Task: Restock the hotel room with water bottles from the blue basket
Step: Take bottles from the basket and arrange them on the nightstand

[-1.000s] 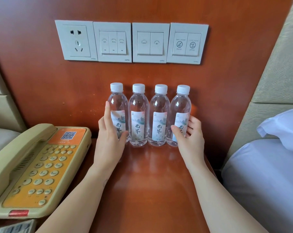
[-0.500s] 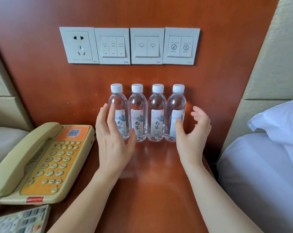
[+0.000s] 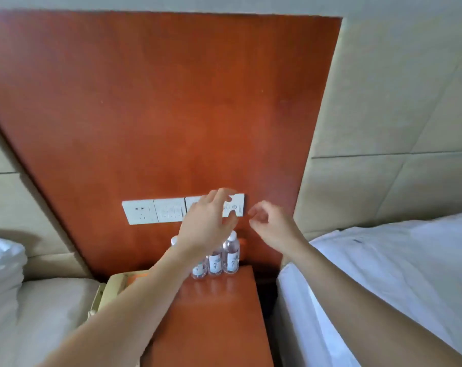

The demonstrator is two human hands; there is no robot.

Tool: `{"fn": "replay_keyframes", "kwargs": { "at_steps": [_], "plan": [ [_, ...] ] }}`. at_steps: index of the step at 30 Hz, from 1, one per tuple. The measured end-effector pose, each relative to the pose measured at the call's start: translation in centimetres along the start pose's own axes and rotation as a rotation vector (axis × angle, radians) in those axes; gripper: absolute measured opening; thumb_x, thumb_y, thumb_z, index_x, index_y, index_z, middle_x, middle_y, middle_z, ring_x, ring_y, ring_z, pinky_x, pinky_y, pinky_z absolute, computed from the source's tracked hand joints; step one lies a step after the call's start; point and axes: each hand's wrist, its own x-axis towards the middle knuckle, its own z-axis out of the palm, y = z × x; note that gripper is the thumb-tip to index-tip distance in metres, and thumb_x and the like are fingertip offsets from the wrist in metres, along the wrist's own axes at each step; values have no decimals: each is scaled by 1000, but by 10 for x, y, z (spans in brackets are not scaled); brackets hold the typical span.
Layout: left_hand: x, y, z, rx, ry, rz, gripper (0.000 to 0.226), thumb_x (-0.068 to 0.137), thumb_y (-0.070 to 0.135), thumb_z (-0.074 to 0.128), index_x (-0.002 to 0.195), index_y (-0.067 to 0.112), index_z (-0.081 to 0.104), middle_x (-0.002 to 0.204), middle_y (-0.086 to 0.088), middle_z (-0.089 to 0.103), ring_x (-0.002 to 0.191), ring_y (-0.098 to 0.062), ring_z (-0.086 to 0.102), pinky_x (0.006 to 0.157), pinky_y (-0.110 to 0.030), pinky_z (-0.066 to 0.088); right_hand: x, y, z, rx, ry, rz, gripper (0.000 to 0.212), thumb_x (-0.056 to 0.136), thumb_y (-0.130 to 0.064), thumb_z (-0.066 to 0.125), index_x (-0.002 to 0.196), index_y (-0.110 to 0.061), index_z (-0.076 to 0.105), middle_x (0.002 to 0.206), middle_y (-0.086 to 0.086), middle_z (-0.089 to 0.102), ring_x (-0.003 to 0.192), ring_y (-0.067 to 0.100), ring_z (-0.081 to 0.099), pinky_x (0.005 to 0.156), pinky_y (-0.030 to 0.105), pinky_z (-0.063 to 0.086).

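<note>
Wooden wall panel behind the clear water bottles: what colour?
Reddish-brown, plain, with no pattern. The wooden wall panel shows best in the head view.

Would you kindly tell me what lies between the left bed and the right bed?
In the head view, a wooden nightstand stands there, carrying a telephone and a row of water bottles against the wall panel.
</note>
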Motion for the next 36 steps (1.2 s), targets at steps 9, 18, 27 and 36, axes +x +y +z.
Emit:
{"fn": "replay_keyframes", "kwargs": {
  "at_steps": [9,18,27,36],
  "plan": [
    [92,184,-128,184,-593,195,37,92,32,49,129,29,53,124,8,63,116,-20,58,98,-39,48,-71,-109,-231,-401,-69,178,6,83,-29,62,83,-35,60,82,-13,58,89,15,61,87,30,50],
    [43,339,-152,241,-966,677,40,95,42,56,125,16,61,129,-1,61,117,-19,56,103,-31,42,-283,-150,-335,-487,10,615,23,87,-26,64,105,-14,71,106,5,70,82,16,60,75,29,49],
    [-74,469,-166,209,-1003,1089,47,94,47,55,133,21,55,130,4,57,120,-17,51,106,-31,38,-482,-194,-351,-419,220,949,20,86,-28,63,100,-15,69,89,-6,68,69,8,59,78,30,52],
    [-245,580,-227,156,-1030,1518,60,95,49,51,146,20,41,148,6,42,134,-16,41,108,-29,34,-687,-268,-334,-392,526,1290,20,86,-22,64,100,-11,73,82,0,68,84,21,64,76,32,51]
  ]
}}
